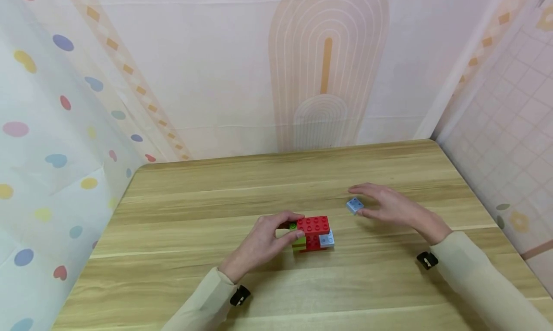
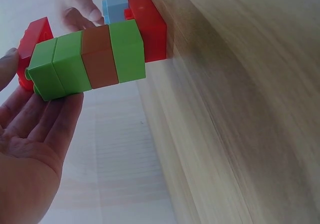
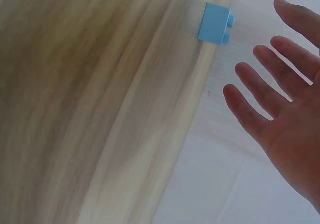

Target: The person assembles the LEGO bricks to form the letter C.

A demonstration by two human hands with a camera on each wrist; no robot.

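Note:
My left hand (image 1: pixel 264 236) holds a toy brick build by its top, thumb on the near side and fingers on the far side. The build's top is a red eight-stud brick (image 1: pixel 314 224). Under one end of it runs a column of green bricks (image 2: pixel 70 63) with a brown brick (image 2: pixel 100 56) between them. A red base brick (image 2: pixel 150 28) stands on the table and carries a light blue brick (image 1: pixel 327 239). Over to the right, a loose light blue brick (image 1: pixel 354 205) sits studs up between the spread thumb and fingers of my right hand (image 1: pixel 390 207), apart from them in the right wrist view.
The wooden table (image 1: pixel 207 196) reaches back to a patterned cloth (image 1: pixel 224 81) hung behind it. More cloth covers the left side (image 1: pixel 39 177) and right side (image 1: pixel 514 129). Both forearms wear light sleeves (image 1: pixel 471 263) with a black strap piece (image 1: pixel 427 260) at the wrist.

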